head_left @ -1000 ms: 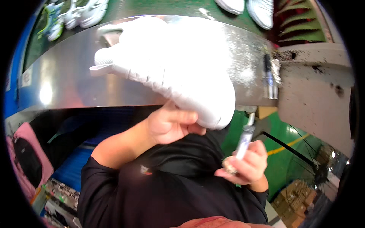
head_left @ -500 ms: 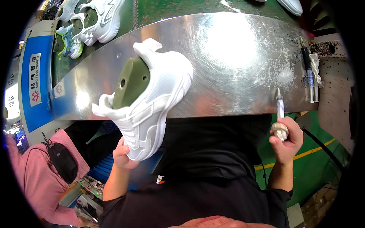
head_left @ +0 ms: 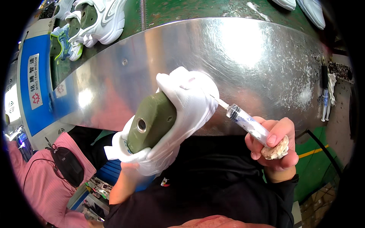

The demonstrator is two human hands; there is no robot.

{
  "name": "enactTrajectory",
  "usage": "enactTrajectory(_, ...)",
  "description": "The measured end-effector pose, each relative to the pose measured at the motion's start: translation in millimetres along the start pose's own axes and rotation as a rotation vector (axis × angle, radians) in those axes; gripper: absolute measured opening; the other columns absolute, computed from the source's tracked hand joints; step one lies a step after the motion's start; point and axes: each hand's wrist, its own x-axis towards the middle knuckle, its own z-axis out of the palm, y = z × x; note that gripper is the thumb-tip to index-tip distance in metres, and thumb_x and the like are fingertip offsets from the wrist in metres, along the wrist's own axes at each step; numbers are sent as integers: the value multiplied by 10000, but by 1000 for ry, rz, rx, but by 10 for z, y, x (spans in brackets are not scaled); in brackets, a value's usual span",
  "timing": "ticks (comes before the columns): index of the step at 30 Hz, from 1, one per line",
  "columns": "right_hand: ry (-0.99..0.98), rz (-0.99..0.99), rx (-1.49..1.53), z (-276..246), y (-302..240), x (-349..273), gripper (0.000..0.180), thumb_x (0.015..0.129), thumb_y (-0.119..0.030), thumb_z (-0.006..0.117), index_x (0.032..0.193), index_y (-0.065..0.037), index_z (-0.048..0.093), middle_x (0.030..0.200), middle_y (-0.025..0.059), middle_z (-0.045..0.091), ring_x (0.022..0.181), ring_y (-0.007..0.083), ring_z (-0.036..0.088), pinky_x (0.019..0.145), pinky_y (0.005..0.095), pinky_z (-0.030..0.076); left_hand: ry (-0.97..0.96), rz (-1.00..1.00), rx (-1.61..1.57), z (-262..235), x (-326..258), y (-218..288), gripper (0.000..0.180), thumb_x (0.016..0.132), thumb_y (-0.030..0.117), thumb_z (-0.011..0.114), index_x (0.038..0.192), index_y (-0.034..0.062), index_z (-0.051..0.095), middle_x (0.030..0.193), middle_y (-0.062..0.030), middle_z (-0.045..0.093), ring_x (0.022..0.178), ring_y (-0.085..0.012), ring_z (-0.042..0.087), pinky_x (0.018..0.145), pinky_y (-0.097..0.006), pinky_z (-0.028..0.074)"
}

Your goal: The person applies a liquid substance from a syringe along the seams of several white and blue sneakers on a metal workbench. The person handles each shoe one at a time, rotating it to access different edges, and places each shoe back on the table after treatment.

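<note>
A white sneaker (head_left: 190, 114) with an olive-green shoe last (head_left: 152, 121) inside it is raised over the near edge of the metal plate. My left hand (head_left: 131, 169) grips the sneaker from below; most of its fingers are hidden behind the shoe. My right hand (head_left: 279, 140) is closed round a clear syringe (head_left: 247, 123) with a wad of whitish material at its rear end. The syringe's thin tip reaches the sneaker's white side near the sole; whether it touches or hovers just off it, I cannot tell.
A shiny metal plate (head_left: 182, 49) curves across the bench. More shoes (head_left: 100, 22) stand at the far left, and white shoes (head_left: 311, 13) at the far right. Further syringes (head_left: 325, 98) lie at the plate's right end. A person in pink (head_left: 53, 182) is at lower left.
My right hand has brought the syringe leftward, its tip now at the sneaker. The sneaker has shifted right and lower, turning in my left hand.
</note>
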Motion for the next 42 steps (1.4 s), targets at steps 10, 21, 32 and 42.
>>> enactTrajectory(10, 75, 44, 96, 101, 81, 98, 529, 773, -551, 654, 957, -59, 596, 726, 81, 621, 660, 135, 483, 581, 257, 370, 111, 200, 453, 191, 138, 283, 807, 703, 333, 690, 1364, -1, 368, 1335, -187, 440, 1205, -296, 459, 1018, -421, 362)
enactTrajectory(21, -49, -68, -10, 39, 108, 129, 520, 757, -522, 681, 953, -43, 633, 727, 48, 651, 613, 130, 454, 574, 270, 327, 129, 270, 633, 315, 205, 411, 745, 704, 235, 702, 1329, -33, 399, 1265, -168, 506, 1127, -251, 518, 963, -375, 407)
enactTrajectory(32, -149, -98, -164, 36, 63, -1, 513, 707, -446, 763, 953, -13, 642, 733, 39, 659, 586, 143, 429, 550, 266, 323, 79, 272, 646, 358, 253, 436, 713, 696, 165, 710, 1307, -56, 415, 1225, -162, 539, 1083, -230, 548, 931, -353, 429)
enactTrajectory(42, -140, -413, -381, 72, 102, 271, 491, 807, -237, 694, 1168, 8, 469, 974, 149, 582, 881, 235, 561, 820, 400, 406, -123, -48, -17, 51, 125, 148, 800, 651, 216, 697, 1338, -34, 373, 1316, -210, 435, 1183, -312, 456, 996, -435, 362)
